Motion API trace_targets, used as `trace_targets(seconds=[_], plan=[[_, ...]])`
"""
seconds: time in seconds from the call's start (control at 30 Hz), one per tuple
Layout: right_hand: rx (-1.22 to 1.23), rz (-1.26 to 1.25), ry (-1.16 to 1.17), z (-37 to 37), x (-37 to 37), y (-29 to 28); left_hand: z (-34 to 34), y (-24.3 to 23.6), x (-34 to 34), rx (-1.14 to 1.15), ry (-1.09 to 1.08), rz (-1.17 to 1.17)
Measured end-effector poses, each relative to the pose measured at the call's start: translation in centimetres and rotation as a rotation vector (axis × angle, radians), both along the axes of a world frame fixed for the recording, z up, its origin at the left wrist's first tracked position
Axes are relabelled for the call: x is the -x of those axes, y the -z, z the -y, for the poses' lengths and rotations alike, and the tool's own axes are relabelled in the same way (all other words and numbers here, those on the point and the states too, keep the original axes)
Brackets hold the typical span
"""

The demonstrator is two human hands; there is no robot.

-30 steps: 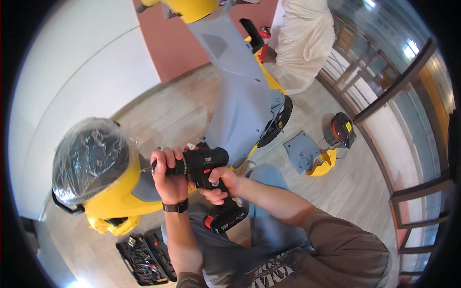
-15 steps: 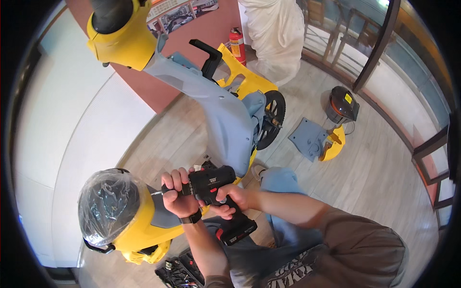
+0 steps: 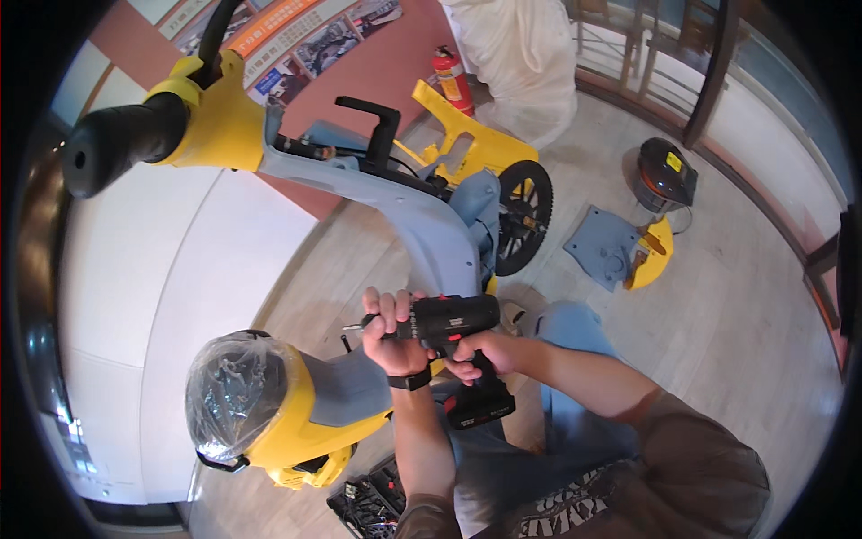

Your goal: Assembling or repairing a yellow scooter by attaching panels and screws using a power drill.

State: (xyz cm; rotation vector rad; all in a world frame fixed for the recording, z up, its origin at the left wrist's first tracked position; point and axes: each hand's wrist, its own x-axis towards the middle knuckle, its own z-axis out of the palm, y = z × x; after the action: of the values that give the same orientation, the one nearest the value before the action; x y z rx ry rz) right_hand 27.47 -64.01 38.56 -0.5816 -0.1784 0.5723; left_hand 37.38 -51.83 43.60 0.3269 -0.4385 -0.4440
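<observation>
Level above my lap is a black cordless drill with a slim bit pointing left. My right hand is wrapped round its grip, above the battery. At the front end, my left hand closes its fingers round the chuck; a dark watch band circles that wrist. Beyond the drill stands a yellow and grey electric scooter with some front panels off. Its seat is wrapped in clear plastic. The bit is apart from the scooter's body.
A toolbox lies open on the floor near my left arm. On the right floor are a grey panel, a yellow panel and a dark helmet-like shell. A red fire extinguisher stands by the far wall.
The view has shifted, showing more of the scooter's handlebar. Both hands still hold the drill, which now sits further right in the picture and more level.
</observation>
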Motion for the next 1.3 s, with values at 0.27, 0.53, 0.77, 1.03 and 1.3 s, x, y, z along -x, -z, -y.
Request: trace_targets(seconds=[0.27, 0.53, 0.77, 1.03, 1.3], plan=[[-0.142, -0.042, -0.002, 1.4, 0.4, 0.2, 2.1, 0.3, -0.7, 0.049, 0.039, 0.046], [-0.105, -0.047, 0.012, 0.5, 0.0, -0.3, 0.7, -0.3, -1.0, 0.014, 0.037, 0.019], [-0.044, -0.105, 0.078, -3.2, -0.4, -0.9, -3.9, 0.5, -1.6, -0.170, -0.032, 0.046], [1.047, 0.492, 1.188, -9.6, -6.8, -2.1, -11.0, -2.3, -1.7, -0.800, -0.409, 0.263], [1.074, 0.712, 1.126, -14.7, -16.8, -10.5, -11.4, -3.1, -5.2, -0.902, -0.927, 0.487]])
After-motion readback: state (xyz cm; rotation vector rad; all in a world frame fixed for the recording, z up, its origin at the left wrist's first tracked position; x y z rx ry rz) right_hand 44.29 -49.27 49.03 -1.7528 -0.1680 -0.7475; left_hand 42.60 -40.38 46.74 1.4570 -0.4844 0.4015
